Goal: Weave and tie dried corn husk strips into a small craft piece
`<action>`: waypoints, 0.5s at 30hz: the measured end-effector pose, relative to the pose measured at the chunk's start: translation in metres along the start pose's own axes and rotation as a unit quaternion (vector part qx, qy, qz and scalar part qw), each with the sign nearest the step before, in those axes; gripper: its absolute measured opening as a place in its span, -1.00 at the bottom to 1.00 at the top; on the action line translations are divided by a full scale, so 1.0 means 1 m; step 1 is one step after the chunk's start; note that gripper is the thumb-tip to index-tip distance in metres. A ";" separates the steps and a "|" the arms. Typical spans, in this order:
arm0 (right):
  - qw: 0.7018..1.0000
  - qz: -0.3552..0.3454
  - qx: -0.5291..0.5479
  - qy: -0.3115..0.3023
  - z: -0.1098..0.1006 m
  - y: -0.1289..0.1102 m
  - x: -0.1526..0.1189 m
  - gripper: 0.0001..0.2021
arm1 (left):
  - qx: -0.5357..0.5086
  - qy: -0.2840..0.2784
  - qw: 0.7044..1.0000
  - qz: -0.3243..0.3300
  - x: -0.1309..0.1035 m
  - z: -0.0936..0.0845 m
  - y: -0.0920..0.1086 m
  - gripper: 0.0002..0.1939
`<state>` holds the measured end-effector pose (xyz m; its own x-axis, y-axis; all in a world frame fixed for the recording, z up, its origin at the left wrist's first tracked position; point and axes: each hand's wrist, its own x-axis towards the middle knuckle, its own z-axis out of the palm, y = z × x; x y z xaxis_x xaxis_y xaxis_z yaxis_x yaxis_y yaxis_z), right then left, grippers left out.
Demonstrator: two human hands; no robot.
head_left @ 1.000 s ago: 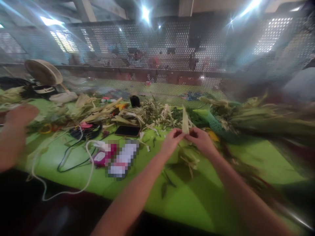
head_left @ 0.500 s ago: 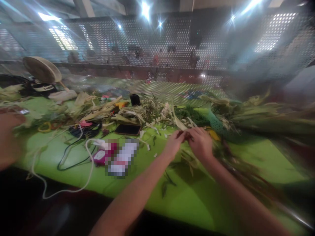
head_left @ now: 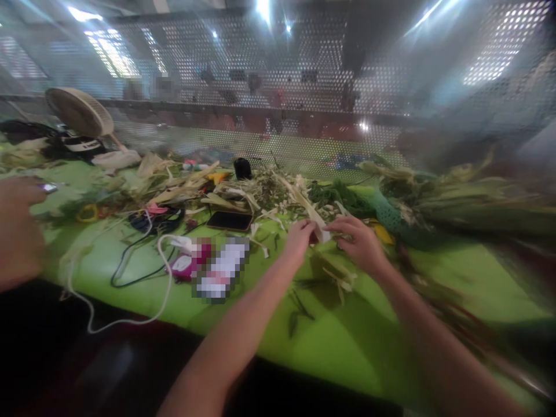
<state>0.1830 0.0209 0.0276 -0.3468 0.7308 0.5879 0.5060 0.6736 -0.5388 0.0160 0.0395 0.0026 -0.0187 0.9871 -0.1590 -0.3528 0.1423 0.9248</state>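
Pinching the lower end of a pale husk strip (head_left: 307, 204) above the green desk (head_left: 313, 362), the left hand (head_left: 299, 243) was nearly closed; the right hand (head_left: 359, 242), half-curled, reached the strip's edge, though blur obscured whether it gripped. Loose husks (head_left: 223, 201) lay beyond.

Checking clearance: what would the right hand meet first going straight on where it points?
Likely the pale husk strip at the left hand; the right hand's fingers may be touching it, depth unclear.
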 end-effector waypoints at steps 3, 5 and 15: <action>1.000 0.006 -0.015 -0.006 0.002 0.002 -0.001 -0.75 | -0.001 -0.051 0.999 0.008 0.000 0.000 -0.003 -0.86; 1.000 0.013 -0.011 -0.006 0.003 0.004 -0.001 -0.80 | -0.018 -0.066 0.998 0.015 0.000 0.001 -0.004 -0.79; 0.998 0.056 0.020 0.007 0.007 0.005 -0.001 -0.85 | -0.015 -0.035 0.999 0.028 -0.004 0.003 -0.001 -0.76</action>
<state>0.1806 0.0243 0.0198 -0.2787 0.8002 0.5311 0.5087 0.5920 -0.6250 0.0193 0.0357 0.0030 0.0261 0.9963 -0.0818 -0.3809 0.0856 0.9207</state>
